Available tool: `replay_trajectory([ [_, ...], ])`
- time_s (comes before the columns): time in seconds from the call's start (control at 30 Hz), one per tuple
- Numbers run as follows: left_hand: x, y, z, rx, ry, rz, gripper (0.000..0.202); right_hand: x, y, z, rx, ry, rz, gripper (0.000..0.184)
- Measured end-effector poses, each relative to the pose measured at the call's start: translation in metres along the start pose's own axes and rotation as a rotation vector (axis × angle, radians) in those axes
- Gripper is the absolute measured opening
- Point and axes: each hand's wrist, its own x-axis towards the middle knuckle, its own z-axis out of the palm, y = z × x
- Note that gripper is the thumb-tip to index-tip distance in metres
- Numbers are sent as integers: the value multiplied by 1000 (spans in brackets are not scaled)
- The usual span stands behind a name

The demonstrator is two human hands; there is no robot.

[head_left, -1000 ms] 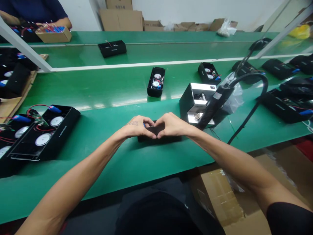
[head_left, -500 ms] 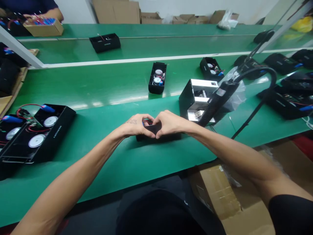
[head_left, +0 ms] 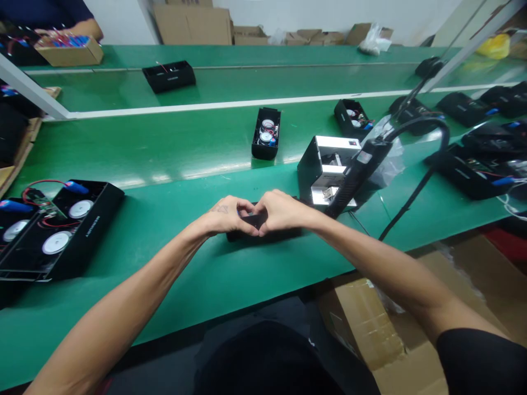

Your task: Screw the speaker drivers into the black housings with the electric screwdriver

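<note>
A black speaker housing (head_left: 280,236) lies on the green bench in front of me, mostly covered by my hands. My left hand (head_left: 226,215) grips its left part, fingers curled over the far side and thumb on the near side. My right hand (head_left: 280,211) holds it in the same way, with the fingertips of both hands meeting near its middle. Some of the housing's dark surface shows between the thumbs. What the fingers touch inside is hidden. Just right of my right hand stands a black and silver box-shaped machine (head_left: 335,144), with a black corded handheld tool (head_left: 362,164) before it.
Open speaker housings with white round drivers and blue cells (head_left: 99,225) sit at left. Another open housing (head_left: 265,151) lies on the green belt ahead. More black housings (head_left: 463,173) crowd the right. Cardboard boxes (head_left: 362,323) stand below the bench; a person (head_left: 49,13) is at far left.
The view has shifted slightly. Both hands stay on the speaker housing in nearly the same pose, with fingertips still together.
</note>
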Motion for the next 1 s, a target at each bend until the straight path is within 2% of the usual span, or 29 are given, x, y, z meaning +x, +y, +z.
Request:
replay_trajectory([
  [0.07,-7,-2,9,54,26,32,49,-26,1,6,-6,213,-97,29],
  [0.13,-19,-5,23,150,86,89,40,-57,9,12,64,616,-122,27],
  [0.2,-33,-10,41,282,197,190,25,-83,28,16,126,1114,3,29],
  [0.23,-39,-13,50,345,253,260,19,-92,40,16,129,1311,102,37],
  [0.27,-45,-16,58,396,298,335,16,-98,54,16,118,1437,200,47],
  [0.3,-49,-18,64,430,326,406,16,-100,69,15,112,1483,279,56],
  [0.33,-53,-20,69,452,339,466,17,-101,82,13,131,1455,334,59],
  [0.37,-55,-22,72,465,350,512,17,-99,94,12,189,1382,358,56],
  [0.43,-55,-23,74,481,374,565,15,-91,110,14,388,1255,312,41],
  [0.5,-54,-25,74,491,393,589,13,-82,113,21,613,1229,197,34],
  [0.57,-52,-26,73,498,404,593,13,-77,109,32,779,1266,74,35],
  [0.67,-52,-31,74,517,405,581,18,-77,99,38,928,1288,-2,37],
  [0.77,-52,-38,76,543,386,558,24,-86,89,19,945,1408,-66,32],
  [0.87,-52,-42,76,554,375,539,27,-92,82,-11,797,1633,-151,32],
  [0.9,-51,-42,76,555,377,535,27,-91,82,-19,735,1672,-147,32],
  [1.0,-51,-41,76,546,389,528,25,-82,83,-31,639,1611,-61,30],
])
